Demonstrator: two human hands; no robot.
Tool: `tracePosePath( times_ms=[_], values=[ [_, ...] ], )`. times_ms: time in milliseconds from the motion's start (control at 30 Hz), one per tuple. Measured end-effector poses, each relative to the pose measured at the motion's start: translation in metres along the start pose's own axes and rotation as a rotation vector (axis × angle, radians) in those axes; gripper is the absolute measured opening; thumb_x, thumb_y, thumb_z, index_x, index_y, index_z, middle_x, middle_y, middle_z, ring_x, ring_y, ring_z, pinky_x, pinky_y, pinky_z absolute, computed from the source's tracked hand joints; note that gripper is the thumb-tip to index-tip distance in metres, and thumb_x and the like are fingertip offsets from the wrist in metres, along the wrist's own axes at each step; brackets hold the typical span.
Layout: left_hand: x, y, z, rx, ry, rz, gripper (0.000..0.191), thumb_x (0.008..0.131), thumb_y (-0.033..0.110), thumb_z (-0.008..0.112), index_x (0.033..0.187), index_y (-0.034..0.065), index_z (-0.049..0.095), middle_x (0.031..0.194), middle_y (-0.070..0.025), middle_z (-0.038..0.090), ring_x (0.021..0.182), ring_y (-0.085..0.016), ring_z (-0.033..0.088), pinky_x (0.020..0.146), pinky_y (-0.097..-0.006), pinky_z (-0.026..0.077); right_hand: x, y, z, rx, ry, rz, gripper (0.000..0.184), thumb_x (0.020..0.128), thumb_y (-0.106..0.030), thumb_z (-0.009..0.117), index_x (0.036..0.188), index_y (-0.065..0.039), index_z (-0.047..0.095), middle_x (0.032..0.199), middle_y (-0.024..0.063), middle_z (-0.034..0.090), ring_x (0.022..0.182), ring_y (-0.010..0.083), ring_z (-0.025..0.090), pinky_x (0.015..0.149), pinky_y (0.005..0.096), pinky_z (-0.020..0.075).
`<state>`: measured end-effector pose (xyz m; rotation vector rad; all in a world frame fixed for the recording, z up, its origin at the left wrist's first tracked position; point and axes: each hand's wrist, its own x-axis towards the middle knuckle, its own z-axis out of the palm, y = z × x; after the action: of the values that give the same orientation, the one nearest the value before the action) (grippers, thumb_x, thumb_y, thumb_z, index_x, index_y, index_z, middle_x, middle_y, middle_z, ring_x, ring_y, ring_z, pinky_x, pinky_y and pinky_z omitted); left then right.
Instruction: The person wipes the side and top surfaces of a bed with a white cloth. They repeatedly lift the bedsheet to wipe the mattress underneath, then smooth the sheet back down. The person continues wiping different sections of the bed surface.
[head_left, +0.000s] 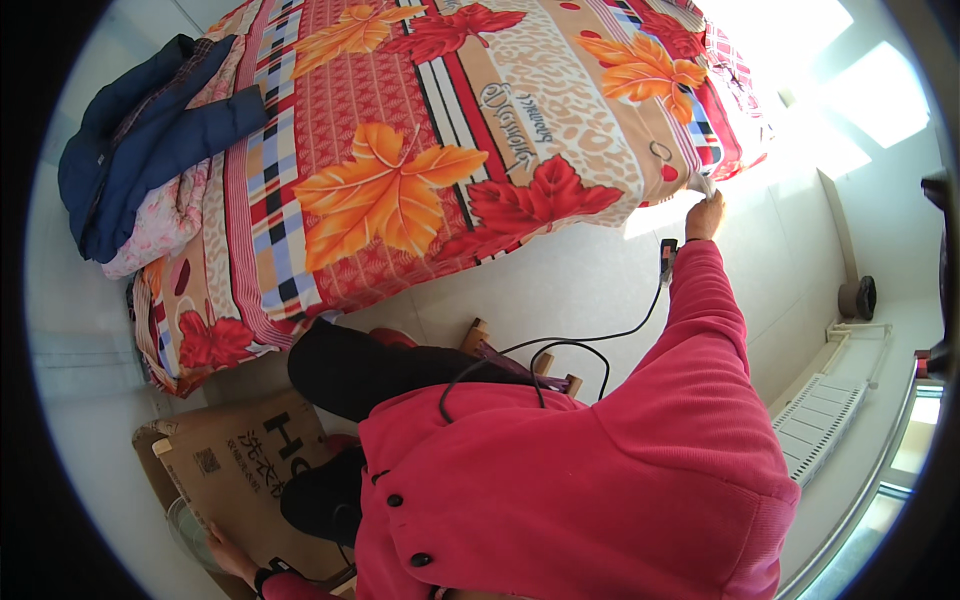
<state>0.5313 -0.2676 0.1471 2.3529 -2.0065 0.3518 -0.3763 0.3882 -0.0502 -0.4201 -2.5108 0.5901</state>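
My right hand reaches out to the near right corner of a bed spread with a leaf-patterned quilt. Its fingers are closed on a pale piece at the quilt's edge; whether this is the quilt's own fabric is unclear. Low on the left, my left hand touches the edge of a large brown cardboard box that bears printing. Close by that hand is a round pale-green translucent container. I cannot make out whether the left fingers grip anything.
A navy jacket lies across the quilt's left end. Black cable runs to a small device at my right wrist. Wooden legs stand beside my knees. A white radiator lines the right wall, near a dark-ended roll.
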Motion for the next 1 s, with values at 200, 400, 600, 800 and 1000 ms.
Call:
tracePosePath(
  times_ms=[200, 400, 600, 800, 1000],
  values=[
    [-0.012, 0.011, -0.01, -0.069, 0.069, 0.11, 0.061, 0.1, 0.055, 0.04, 0.114, 0.0, 0.062, 0.098, -0.0221, 0.067, 0.087, -0.039, 0.064, 0.073, -0.048, 0.048, 0.031, -0.143, 0.024, 0.28, -0.013, -0.681, 0.046, 0.077, -0.009, 0.071, 0.122, -0.01, 0.059, 0.123, 0.0155, 0.06, 0.114, 0.0356, 0.056, 0.097, 0.0415, 0.0441],
    [-0.016, 0.016, -0.017, -0.1, 0.032, 0.143, 0.061, 0.099, 0.054, 0.041, 0.113, -0.0008, 0.062, 0.102, -0.0232, 0.067, 0.091, -0.041, 0.063, 0.075, -0.0484, 0.049, 0.005, -0.152, 0.066, -0.137, -0.572, -0.656, 0.047, 0.086, -0.012, 0.06, 0.132, -0.015, 0.053, 0.141, 0.0088, 0.05, 0.132, 0.0287, 0.044, 0.107, 0.0449, 0.0379],
    [-0.017, 0.016, -0.014, 0.056, 0.054, 0.09, 0.06, 0.098, 0.056, 0.042, 0.116, 0.0012, 0.062, 0.103, -0.0214, 0.068, 0.091, -0.041, 0.064, 0.075, -0.0492, 0.049, -0.038, -0.056, 0.004, -0.005, -0.438, -0.89, 0.046, 0.085, 0.001, 0.054, 0.129, -0.011, 0.056, 0.14, 0.0117, 0.05, 0.13, 0.0338, 0.045, 0.106, 0.0418, 0.0395],
    [-0.012, 0.014, -0.006, -0.007, 0.064, 0.066, 0.057, 0.098, 0.055, 0.043, 0.119, 0.0049, 0.061, 0.102, -0.0193, 0.068, 0.092, -0.04, 0.064, 0.073, -0.0493, 0.05, -0.113, 0.089, -0.047, -0.14, -0.758, -0.112, 0.03, 0.092, -0.01, 0.047, 0.117, -0.011, 0.063, 0.109, 0.0188, 0.067, 0.11, 0.0358, 0.061, 0.094, 0.0404, 0.0472],
    [-0.009, 0.008, -0.005, -0.011, 0.063, 0.096, 0.052, 0.098, 0.053, 0.043, 0.111, 0.0053, 0.062, 0.101, -0.0194, 0.068, 0.089, -0.04, 0.064, 0.071, -0.0499, 0.049, -0.041, 0.013, -0.026, 0.279, -0.122, 0.11, 0.027, 0.094, -0.017, 0.049, 0.114, -0.001, 0.055, 0.105, 0.0257, 0.064, 0.098, 0.0444, 0.06, 0.084, 0.0458, 0.047]
  ],
)
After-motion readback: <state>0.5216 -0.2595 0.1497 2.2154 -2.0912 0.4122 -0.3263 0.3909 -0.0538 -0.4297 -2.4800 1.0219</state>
